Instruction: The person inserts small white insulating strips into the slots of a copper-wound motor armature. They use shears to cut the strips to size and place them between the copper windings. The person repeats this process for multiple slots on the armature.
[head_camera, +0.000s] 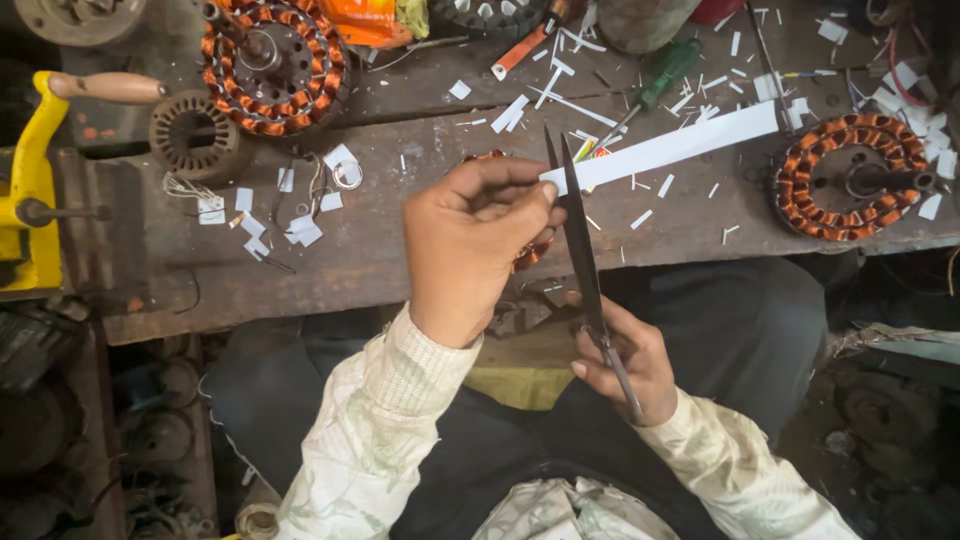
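A worn wooden worktop (300, 270) fills the far half of the scene, littered with white paper scraps. On it sit wound motor stators: one with copper coils at the far left (272, 62), another at the right (852, 176), and a bare dark stator core (196, 136) near a yellow vise (30, 180) at the left edge. A green-handled screwdriver (662, 72) lies further back.

Over the near edge, the left hand (475, 245) pinches one end of a long white paper strip (680, 145), its fingers closed on it; the strip runs off to the far right above the worktop. The right hand (625, 360) grips the handles of long dark scissors (578, 225), fingers wrapped round them. The blades point away and stand parted, with the strip's held end between them.

The cut looks to be under way, trimming a short piece off the strip. Closing the blades squarely would need the strip held taut and steady.
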